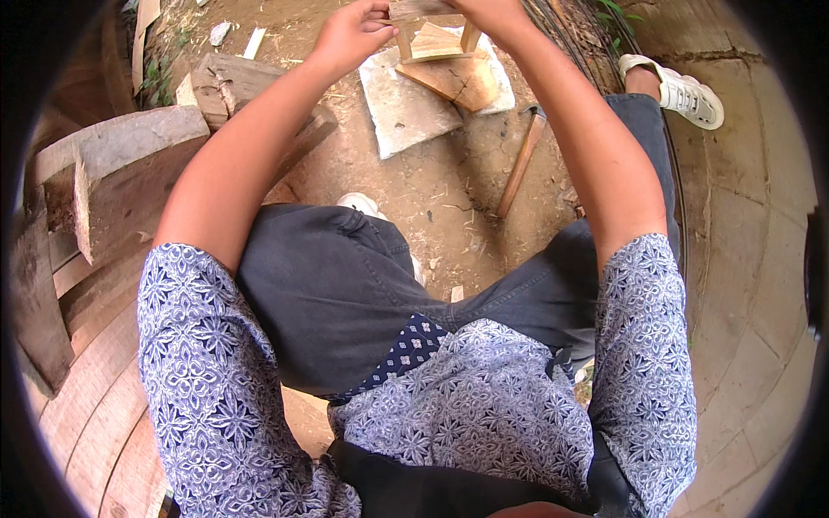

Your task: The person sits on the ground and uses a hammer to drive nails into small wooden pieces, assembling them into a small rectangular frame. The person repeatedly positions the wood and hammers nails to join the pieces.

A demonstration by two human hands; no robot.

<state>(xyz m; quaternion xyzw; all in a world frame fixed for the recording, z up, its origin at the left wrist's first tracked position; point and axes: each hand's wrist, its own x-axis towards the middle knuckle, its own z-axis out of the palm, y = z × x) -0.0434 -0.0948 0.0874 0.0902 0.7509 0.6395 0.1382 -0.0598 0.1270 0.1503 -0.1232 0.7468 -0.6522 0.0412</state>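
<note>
Both my arms stretch forward to a small wooden frame (pixel 420 9), made of a top bar, two upright legs and a thin lower crosspiece. My left hand (pixel 352 36) grips its left end, fingers curled at the top bar. My right hand (pixel 492 12) is at the right end, partly cut off by the upper edge, its fingertips behind the wood. Below the frame, a flat, pointed wooden board (pixel 458 85) lies on a pale stone-like slab (pixel 393 116). A hammer-like tool with a wooden handle (pixel 522 166) lies on the ground to the right.
Wooden beams (pixel 129 142) and a thick block (pixel 250 79) are piled on the left, with long planks (pixel 99 414) nearer me. Wood shavings litter the dirt ground (pixel 458 224). On the right are a paved floor (pixel 734 242) and my outstretched foot in a white shoe (pixel 691 97).
</note>
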